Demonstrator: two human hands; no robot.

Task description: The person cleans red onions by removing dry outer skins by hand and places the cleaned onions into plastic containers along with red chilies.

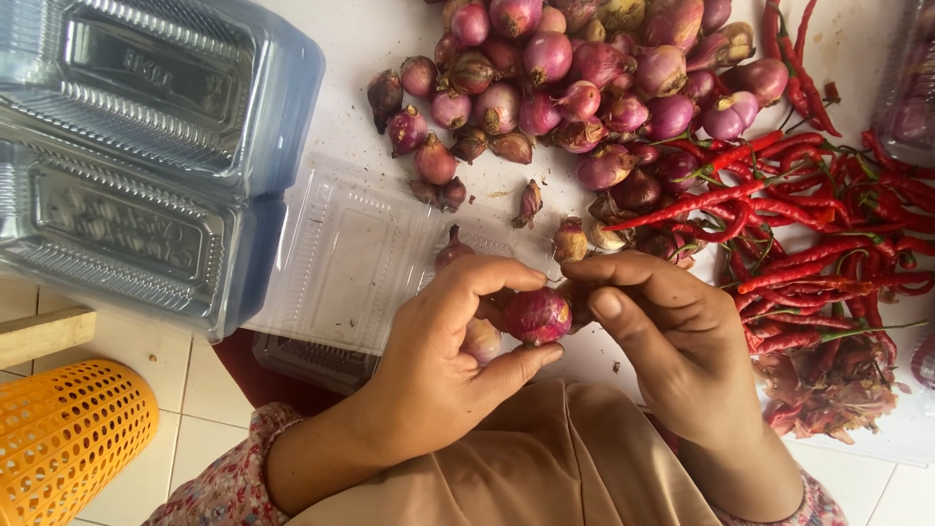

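My left hand (450, 343) grips a purple shallot (537, 315) between thumb and fingers, with a second, paler shallot (481, 341) tucked in the palm. My right hand (672, 336) pinches the top of the same purple shallot with its fingertips. Both hands hover over an open clear plastic clamshell box (351, 253) that lies on the white surface. A heap of purple shallots (575, 78) lies just beyond the hands.
Red chillies (808, 224) are piled at the right, with dried stems under them. Stacked clear plastic boxes (136, 146) stand at the left. An orange perforated basket (68, 438) sits on the tiled floor at lower left, beside a wooden piece (44, 333).
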